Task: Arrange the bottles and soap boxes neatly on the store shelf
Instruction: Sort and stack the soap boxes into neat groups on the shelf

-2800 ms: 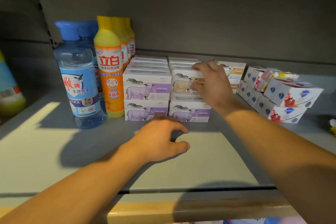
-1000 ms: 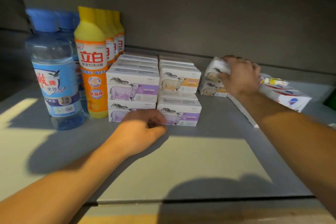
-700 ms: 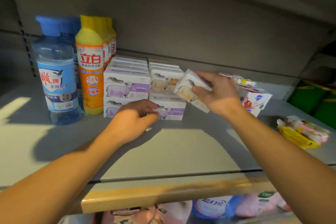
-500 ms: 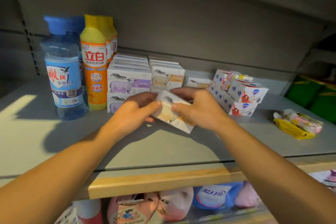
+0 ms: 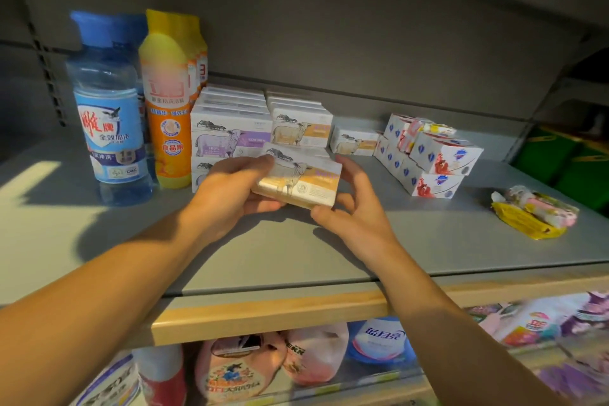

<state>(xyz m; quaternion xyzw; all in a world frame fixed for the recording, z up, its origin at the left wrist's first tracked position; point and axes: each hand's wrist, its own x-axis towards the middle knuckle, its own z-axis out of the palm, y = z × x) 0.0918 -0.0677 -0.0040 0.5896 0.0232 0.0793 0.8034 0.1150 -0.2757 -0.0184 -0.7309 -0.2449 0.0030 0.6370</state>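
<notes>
Item 1, nearest: soap box (image 5: pixel 298 182), sheep print with orange panel, held over the front of the shelf (image 5: pixel 296 260) by both hands. Left hand (image 5: pixel 227 194) grasps its left end, thumb beneath and fingers over the top edge. Right hand (image 5: pixel 354 208) grasps the right end, fingers curled round the corner. The box sits tilted, printed face up.

Handling, as judged: light, rigid cardboard over a solid bar; smooth printed faces may slip, corners may crush. Best taken across the short ends or long edges, as now.

Item 2, behind: stacked sheep soap boxes (image 5: pixel 230 135), purple and orange, two columns, squared up. One orange box (image 5: pixel 354 142) lies alone just to their right.

Item 3, left: orange dish-soap bottles (image 5: pixel 168 102) in a row running back, and blue-capped clear bottles (image 5: pixel 108 102) beside them, all upright. Likely heavier, liquid-filled, smooth plastic; grip at the waist.

Item 4, right: white boxes with red and blue marks (image 5: pixel 435 165), stacked askew, a loose wrapped bar on top.

Item 5, far right: yellow and pink packets (image 5: pixel 530 212), lying loose.
</notes>
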